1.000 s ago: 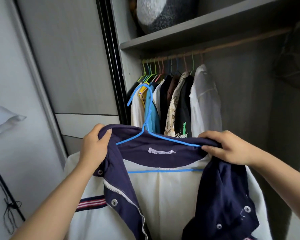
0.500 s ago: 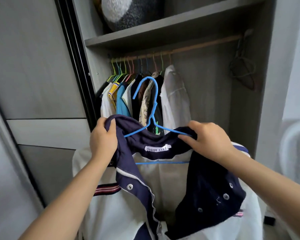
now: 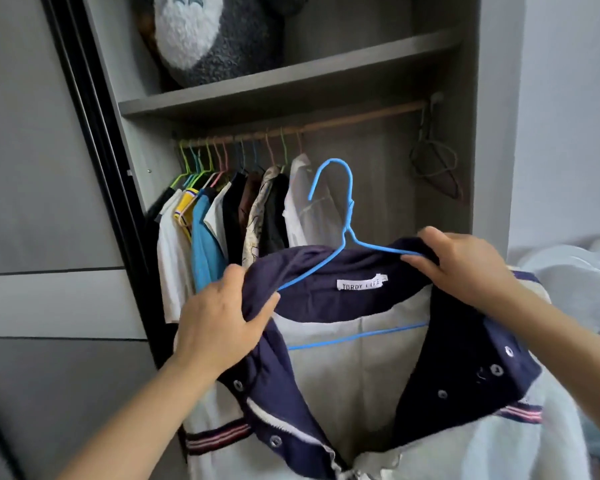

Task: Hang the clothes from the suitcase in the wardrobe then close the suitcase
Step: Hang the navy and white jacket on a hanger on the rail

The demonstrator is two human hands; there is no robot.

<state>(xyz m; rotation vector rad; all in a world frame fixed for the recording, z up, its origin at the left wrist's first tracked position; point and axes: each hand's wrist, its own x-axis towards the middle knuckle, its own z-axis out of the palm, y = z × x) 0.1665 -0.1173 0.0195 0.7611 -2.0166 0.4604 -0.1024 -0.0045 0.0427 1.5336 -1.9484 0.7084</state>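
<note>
The jacket [image 3: 354,358] is being gripped by the left hand [image 3: 222,320] and right hand [image 3: 465,268] (mid-frame), so the blue hanger [image 3: 347,230] stays inside.

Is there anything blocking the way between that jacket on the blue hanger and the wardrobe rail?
Nothing visible does. The jacket on its blue hanger is below the rail, whose stretch right of the hung clothes is bare.
</note>
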